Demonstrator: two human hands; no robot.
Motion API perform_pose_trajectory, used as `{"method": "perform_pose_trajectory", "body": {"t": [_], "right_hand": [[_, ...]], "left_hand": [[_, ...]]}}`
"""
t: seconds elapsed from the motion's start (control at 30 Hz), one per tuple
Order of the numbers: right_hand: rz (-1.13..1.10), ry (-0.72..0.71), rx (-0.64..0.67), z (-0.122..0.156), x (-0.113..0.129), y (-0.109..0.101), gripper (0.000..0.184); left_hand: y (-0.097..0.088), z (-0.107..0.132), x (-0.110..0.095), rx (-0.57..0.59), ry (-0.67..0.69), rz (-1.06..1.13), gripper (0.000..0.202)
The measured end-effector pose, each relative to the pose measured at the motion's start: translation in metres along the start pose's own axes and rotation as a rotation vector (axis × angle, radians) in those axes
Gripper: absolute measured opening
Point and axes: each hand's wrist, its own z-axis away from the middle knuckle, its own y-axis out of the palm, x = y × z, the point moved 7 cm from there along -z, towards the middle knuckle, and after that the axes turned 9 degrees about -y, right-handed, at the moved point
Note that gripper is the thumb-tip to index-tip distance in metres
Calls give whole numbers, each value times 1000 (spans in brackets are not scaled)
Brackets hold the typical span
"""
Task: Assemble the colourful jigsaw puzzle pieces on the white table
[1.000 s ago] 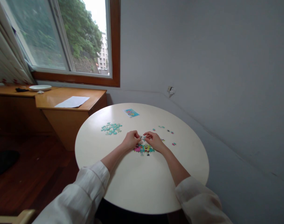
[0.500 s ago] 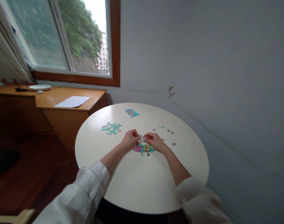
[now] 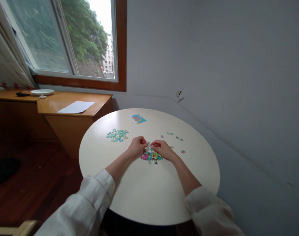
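Note:
Just in front of me lies a partly joined jigsaw puzzle [image 3: 149, 158], with a yellow cartoon figure and a pink shape on teal. My left hand [image 3: 138, 146] is closed in a pinch at its upper left, with a small puzzle piece [image 3: 148, 144] at the fingertips. Facing it, my right hand [image 3: 162, 148] bends its fingers and pinches at a piece by the puzzle's upper edge. The fingertips of both hands are close together but apart. My right hand hides part of the puzzle's upper right.
A pile of teal puzzle pieces [image 3: 117, 135] lies to the left on the round white table [image 3: 149, 196]. Several loose pieces [image 3: 183, 151] are scattered at right. A picture card [image 3: 139, 118] lies at the back. Beyond stands a wooden desk [image 3: 51, 106] with paper [image 3: 76, 107].

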Motion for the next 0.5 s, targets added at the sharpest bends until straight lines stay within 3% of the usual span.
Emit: {"method": "perform_pose_trajectory", "body": {"t": [0.5], "right_hand": [[-15, -12, -70, -3, -2, -5, 17]], "left_hand": [[6, 2, 2, 80, -23, -18, 13]]}}
